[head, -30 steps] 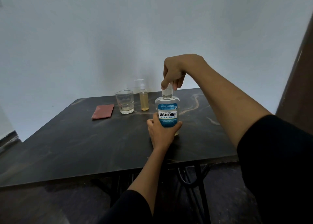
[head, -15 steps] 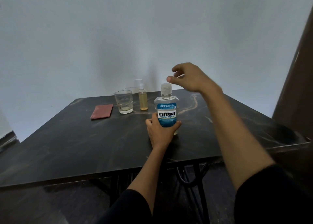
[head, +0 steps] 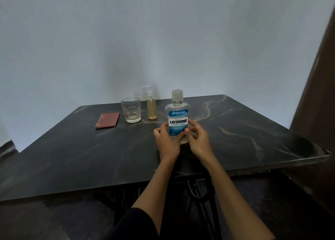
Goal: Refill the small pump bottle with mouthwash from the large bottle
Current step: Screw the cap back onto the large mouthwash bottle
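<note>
Head view: Listerine bottle (head: 178,118) upright mid-table (head: 72,158), cap on. L hand (head: 167,141) wrapped round its lower body; R hand (head: 198,140) fingers curled on its R side. Small pump bottle (head: 152,107) behind-left, beside glass (head: 131,110); red cloth (head: 107,120) further left.

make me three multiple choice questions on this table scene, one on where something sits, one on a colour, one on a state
1. Where is the glass?
A. between the red cloth and the pump bottle
B. right of the mouthwash bottle
C. on the floor

2. What colour is the pump bottle's liquid?
A. blue
B. yellowish
C. black

3. What state is the mouthwash bottle's cap in?
A. on the bottle
B. lying on the table
C. held in the right hand

Answers: 1 A, it stands between the two; 2 B, amber shows through the clear body; 3 A, the cap sits on the neck while the left hand and right hand hold the body.
</note>
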